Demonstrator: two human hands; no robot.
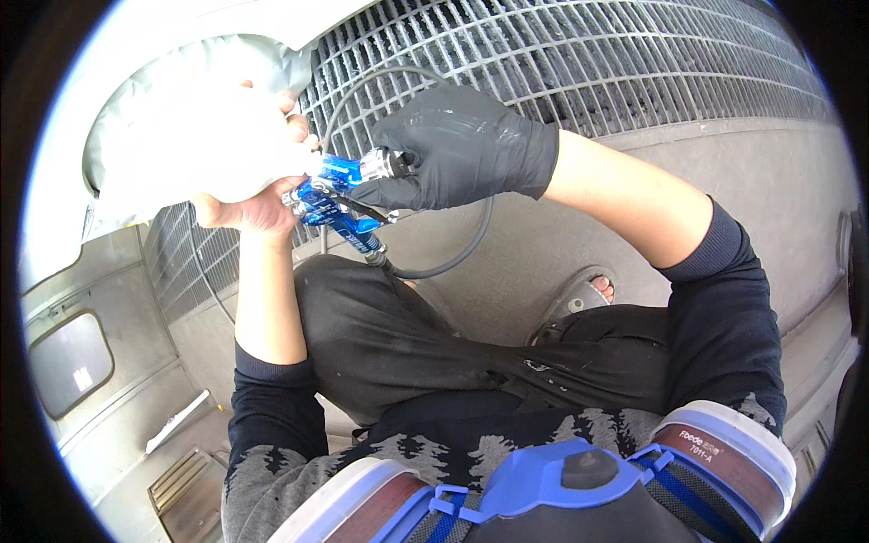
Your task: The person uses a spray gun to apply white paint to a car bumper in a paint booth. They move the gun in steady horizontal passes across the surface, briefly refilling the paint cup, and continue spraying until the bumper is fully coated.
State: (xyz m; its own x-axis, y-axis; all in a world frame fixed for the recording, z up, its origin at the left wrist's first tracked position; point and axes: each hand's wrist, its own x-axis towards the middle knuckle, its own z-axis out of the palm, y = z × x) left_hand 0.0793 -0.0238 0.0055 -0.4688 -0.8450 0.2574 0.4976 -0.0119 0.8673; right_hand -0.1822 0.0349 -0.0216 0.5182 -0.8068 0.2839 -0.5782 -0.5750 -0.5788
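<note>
My right hand point(462, 149), in a black glove, is closed round the silver knob point(380, 165) on the right end of a blue spray gun point(339, 215). The gun sits between my two hands, above and just beyond my left knee, its handle slanting near and to the right. My left hand point(264, 210) is bare and wrapped about a white piece point(213, 149) that meets the gun's left side; my fingers show along its far right edge and my thumb on its near side. The glare there is too strong for me to tell its exact shape. From the foot of the handle a grey hose point(475, 244) loops right, then passes behind my glove to the far side. A large white panel point(172, 23) fills the far left. Metal grating point(588, 63) runs along the far side, with grey floor point(634, 208) nearer me. My sandal point(577, 303) shows beyond my dark trousers point(362, 317), and a blue respirator point(534, 489) hangs nearest, at my chest.
</note>
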